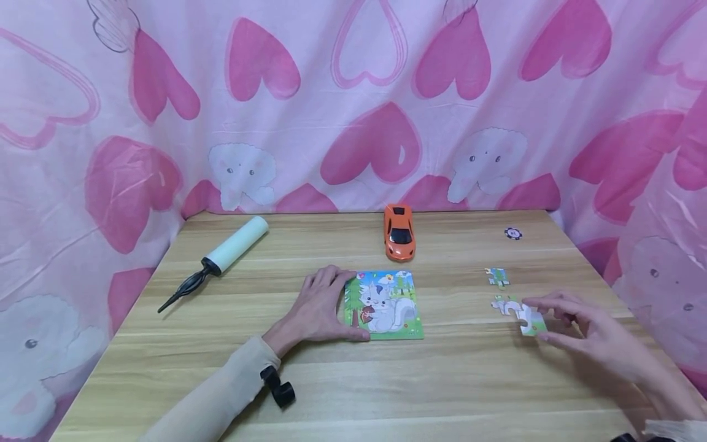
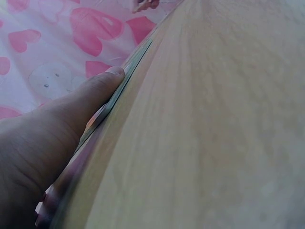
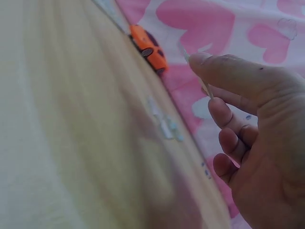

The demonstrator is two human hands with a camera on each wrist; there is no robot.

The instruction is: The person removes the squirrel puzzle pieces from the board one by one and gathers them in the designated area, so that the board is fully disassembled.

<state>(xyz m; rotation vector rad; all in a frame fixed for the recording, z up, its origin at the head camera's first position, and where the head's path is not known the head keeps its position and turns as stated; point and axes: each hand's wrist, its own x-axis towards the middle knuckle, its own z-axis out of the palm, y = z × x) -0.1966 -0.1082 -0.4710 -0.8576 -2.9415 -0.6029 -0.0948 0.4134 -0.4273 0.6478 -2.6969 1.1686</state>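
Note:
A square jigsaw puzzle board [image 1: 389, 307] with a grey squirrel picture lies flat on the table. My left hand [image 1: 317, 307] holds it at its left side, the thumb along the near edge and the index finger by the far left corner. In the left wrist view the thumb [image 2: 97, 90] touches the board's thin edge. Over at the right, my right hand [image 1: 588, 334] pinches a white and green puzzle piece [image 1: 533, 322] between thumb and fingers; the right wrist view shows this piece [image 3: 210, 90] edge-on. Beyond it lie more puzzle pieces [image 1: 498, 276] [image 3: 164, 125].
An orange toy car [image 1: 399, 236] stands behind the board. At the left lies a pale green hand pump [image 1: 234, 247] with a black end. A small round token [image 1: 513, 233] sits far right. Pink heart-patterned cloth [image 1: 370, 147] hangs behind the wooden table [image 1: 442, 387].

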